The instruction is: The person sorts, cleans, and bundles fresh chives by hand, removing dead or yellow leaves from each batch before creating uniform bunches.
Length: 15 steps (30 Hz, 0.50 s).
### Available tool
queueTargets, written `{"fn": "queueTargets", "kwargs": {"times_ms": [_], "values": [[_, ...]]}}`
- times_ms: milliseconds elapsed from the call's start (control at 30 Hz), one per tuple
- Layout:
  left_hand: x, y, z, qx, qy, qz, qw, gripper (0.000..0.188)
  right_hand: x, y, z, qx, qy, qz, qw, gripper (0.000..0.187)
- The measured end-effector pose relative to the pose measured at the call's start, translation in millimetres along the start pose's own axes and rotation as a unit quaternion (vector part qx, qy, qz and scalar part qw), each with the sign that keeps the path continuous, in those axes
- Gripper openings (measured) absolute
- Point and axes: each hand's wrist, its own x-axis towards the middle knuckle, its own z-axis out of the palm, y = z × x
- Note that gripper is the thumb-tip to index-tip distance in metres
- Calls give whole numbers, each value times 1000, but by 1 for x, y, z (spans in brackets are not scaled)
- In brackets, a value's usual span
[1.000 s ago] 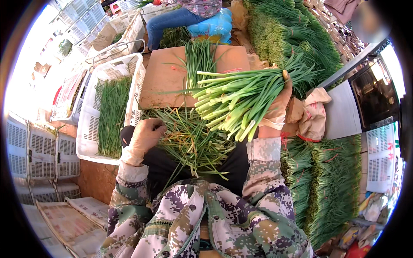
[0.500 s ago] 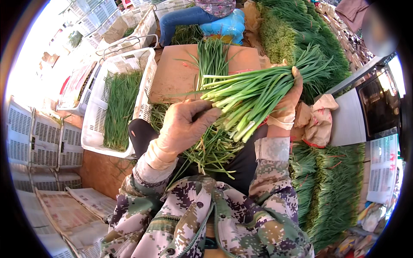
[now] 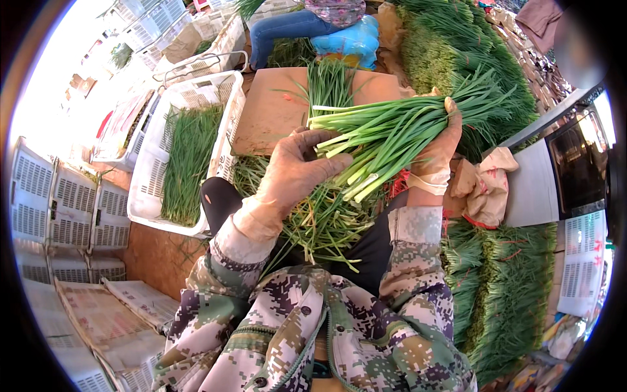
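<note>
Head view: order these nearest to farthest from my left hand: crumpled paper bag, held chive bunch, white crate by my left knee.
1. Held chive bunch, beside your left hand.
2. White crate, to the left.
3. Crumpled paper bag, right, beyond your right hand.

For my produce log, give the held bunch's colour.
The bunch is green, paler at its stalk ends; head view.

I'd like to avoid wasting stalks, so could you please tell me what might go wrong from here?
The long green leafy bunch with pale stem ends fans out from the right hand, so stalks might slip into the loose heap of thin green stalks below.
The left hand is close against those ends; a hard tug could loosen stalks.
In this view the held bunch overlaps another green leafy bunch on the flat brown board, so they might tangle.
</note>
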Motion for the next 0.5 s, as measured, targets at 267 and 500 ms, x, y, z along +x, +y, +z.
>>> {"fn": "queueTargets", "kwargs": {"times_ms": [267,500], "values": [[20,-21,13,-50,-1,41,998,35,-1,18,3,-32,5,-12,999,33],[38,-51,3,134,20,183,974,27,-7,27,2,-86,26,-8,996,27]]}}
